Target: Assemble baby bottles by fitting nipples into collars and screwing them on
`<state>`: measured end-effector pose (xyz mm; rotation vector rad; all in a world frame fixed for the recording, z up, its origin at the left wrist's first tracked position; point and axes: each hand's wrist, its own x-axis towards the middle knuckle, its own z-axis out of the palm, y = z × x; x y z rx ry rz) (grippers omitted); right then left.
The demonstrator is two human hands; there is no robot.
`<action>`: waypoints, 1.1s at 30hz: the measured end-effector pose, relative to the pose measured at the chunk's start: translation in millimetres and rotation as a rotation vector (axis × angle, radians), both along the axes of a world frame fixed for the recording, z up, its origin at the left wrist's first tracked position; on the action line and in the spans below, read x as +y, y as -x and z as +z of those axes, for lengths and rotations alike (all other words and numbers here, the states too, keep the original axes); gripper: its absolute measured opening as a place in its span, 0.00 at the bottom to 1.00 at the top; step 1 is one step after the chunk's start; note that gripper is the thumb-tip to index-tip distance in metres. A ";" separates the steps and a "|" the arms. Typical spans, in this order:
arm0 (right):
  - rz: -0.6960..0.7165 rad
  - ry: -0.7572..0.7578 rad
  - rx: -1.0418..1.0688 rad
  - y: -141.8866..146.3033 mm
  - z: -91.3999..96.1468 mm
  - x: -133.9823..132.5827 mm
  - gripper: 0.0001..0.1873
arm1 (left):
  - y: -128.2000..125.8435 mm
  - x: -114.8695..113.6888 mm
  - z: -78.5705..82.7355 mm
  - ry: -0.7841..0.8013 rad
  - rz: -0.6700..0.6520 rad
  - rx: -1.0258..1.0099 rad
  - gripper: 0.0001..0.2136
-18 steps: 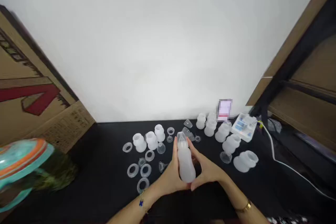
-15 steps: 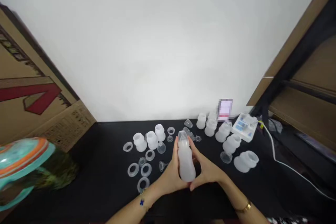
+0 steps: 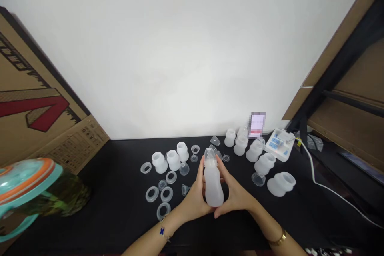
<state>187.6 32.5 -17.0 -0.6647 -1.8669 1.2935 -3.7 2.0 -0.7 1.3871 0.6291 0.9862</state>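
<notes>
Between both palms I hold a frosted white baby bottle [image 3: 214, 187], tilted with its clear cap pointing away from me. My left hand [image 3: 196, 196] wraps its left side, and my right hand [image 3: 235, 194] grips the right side, fingertips near the collar. Left of my hands lie several translucent rings [image 3: 152, 194] and clear nipples [image 3: 184, 169]. A few white bottle bodies [image 3: 159, 163] stand behind them. Clear caps [image 3: 215, 141] rest beyond the held bottle. More white bottle bodies [image 3: 265, 164] form a line on the right, with one larger body [image 3: 281, 184] lying tilted nearest me.
A white power strip [image 3: 281, 145] with a white cable [image 3: 312, 168] sits at the right. A pixelated upright device [image 3: 257, 125] leans by the wall. A teal-lidded jug [image 3: 45, 188] and a cardboard box [image 3: 36, 88] stand left on the black table [image 3: 114, 208].
Both hands keep hold of the bottle in nearly the same place. The bottle's cap end has shifted very slightly to the right. Things on the table look unmoved.
</notes>
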 end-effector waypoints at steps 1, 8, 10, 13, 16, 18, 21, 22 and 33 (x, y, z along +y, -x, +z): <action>-0.010 -0.005 -0.001 -0.2 0.6 -0.2 0.81 | 0.2 0.3 0.4 0.004 0.004 0.009 0.74; -0.062 -0.029 -0.011 0.7 3.0 -1.1 0.79 | 1.6 3.1 -2.4 -0.050 0.068 0.096 0.72; -0.064 -0.038 -0.011 1.2 3.1 -0.8 0.79 | 1.8 3.9 -4.2 -0.072 0.085 0.129 0.71; -0.073 -0.052 -0.009 1.4 2.4 -0.2 0.78 | 2.2 4.3 -7.4 -0.091 0.108 0.166 0.71; -0.072 -0.055 -0.005 1.3 0.1 0.3 0.77 | 2.8 4.1 -10.1 -0.102 0.128 0.180 0.70; -0.072 -0.051 0.006 1.3 -2.0 0.5 0.75 | 3.1 3.8 -11.1 -0.109 0.140 0.181 0.70; -0.078 -0.043 0.027 2.0 -3.9 0.1 0.73 | 3.5 3.7 -10.7 -0.119 0.155 0.186 0.70; -0.078 -0.039 0.032 2.5 -3.8 -0.3 0.73 | 3.7 3.7 -10.0 -0.122 0.159 0.191 0.70; 0.000 0.051 -0.007 7.9 1.8 -7.3 0.84 | 5.6 5.5 -4.2 -0.166 0.136 0.306 0.63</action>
